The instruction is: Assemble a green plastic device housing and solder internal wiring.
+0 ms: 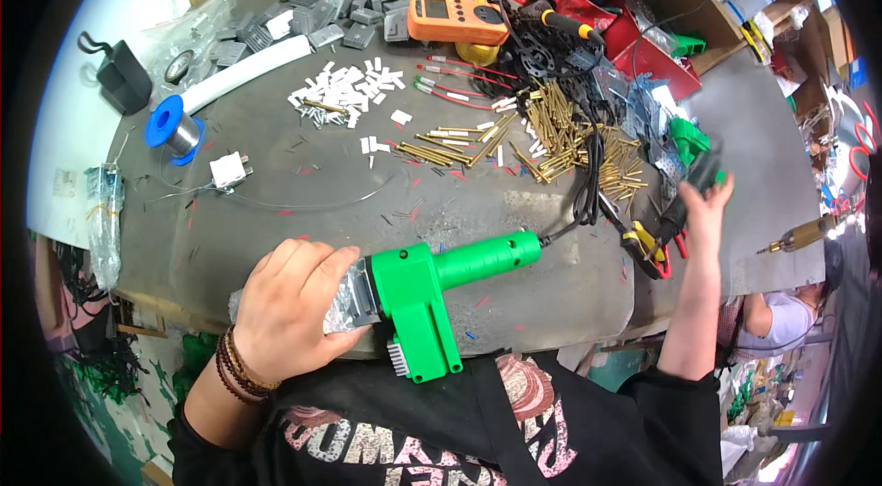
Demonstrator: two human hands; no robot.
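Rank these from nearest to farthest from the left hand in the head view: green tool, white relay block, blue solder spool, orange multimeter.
From the left hand:
1. Green tool, touching it, right.
2. White relay block, above it.
3. Blue solder spool, upper left.
4. Orange multimeter, far top.

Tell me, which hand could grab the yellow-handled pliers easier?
The right hand, probably. It is stretched out at the table's right side, close above the pliers. The left hand is wrapped around the green tool near the body.

Glossy green plastic tool (432, 288), shiny brass pins (560, 132), matt grey worktop (303, 201)
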